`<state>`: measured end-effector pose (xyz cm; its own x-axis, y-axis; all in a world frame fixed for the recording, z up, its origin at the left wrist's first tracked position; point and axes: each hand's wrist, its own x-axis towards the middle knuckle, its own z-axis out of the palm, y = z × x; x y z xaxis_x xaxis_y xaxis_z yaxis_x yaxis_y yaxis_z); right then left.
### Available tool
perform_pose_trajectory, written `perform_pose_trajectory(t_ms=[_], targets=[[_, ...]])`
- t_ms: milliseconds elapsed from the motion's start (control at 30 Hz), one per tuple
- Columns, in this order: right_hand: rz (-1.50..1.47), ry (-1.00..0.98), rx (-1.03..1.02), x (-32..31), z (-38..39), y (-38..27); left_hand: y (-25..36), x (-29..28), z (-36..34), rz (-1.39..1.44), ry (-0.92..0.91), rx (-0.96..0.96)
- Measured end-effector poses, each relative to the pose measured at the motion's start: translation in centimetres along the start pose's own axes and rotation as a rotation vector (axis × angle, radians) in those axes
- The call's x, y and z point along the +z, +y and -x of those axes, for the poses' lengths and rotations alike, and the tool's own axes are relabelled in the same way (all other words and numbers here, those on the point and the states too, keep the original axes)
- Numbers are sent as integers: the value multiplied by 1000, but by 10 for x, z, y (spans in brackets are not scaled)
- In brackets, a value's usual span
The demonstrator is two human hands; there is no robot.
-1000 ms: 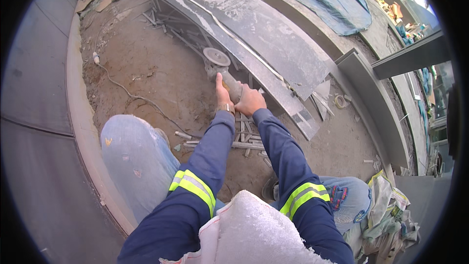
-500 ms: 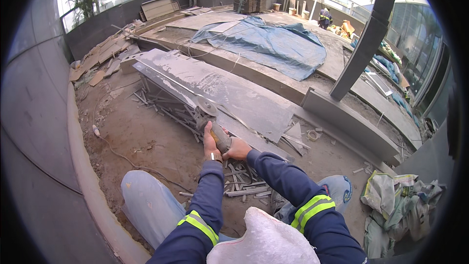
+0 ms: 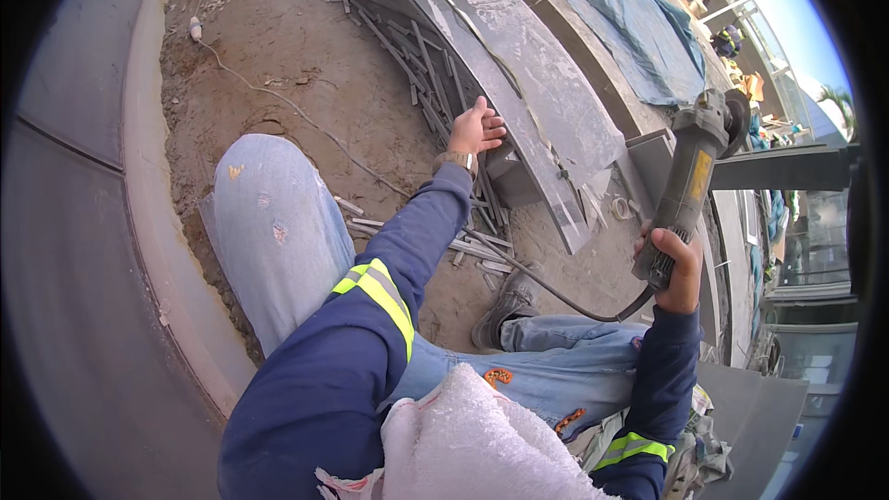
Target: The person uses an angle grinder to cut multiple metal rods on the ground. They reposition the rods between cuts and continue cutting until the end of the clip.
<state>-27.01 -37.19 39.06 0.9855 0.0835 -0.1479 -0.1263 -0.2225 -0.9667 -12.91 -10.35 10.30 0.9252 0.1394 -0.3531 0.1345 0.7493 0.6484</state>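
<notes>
Frame right: right hand [image 3: 678, 270] clamped grey cylindrical angle grinder [image 3: 687, 176] | mid-frame: left hand [image 3: 476, 131], fingers apart, neared flat grey panel [image 3: 542, 79] | risk: slack black cord [image 3: 567, 303] could have snagged

One angle grinder [image 3: 687, 181], one wristwatch [image 3: 457, 161], one shoe [image 3: 506, 309], one blue tarp [image 3: 622, 17], one distant person [image 3: 729, 40] and two reflective sleeve bands [image 3: 383, 300] show. Grey strips [image 3: 428, 74] number more than ten, too overlapped for an exact count.
</notes>
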Motion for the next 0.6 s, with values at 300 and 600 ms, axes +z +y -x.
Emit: perform_pose_trajectory(t_ms=[300,600], targets=[[23,334,-3,-26,-10,32,26,-39,-151,-29,357,121],[8,217,156,-29,-65,27,15,-80,-283,321,401,197]])
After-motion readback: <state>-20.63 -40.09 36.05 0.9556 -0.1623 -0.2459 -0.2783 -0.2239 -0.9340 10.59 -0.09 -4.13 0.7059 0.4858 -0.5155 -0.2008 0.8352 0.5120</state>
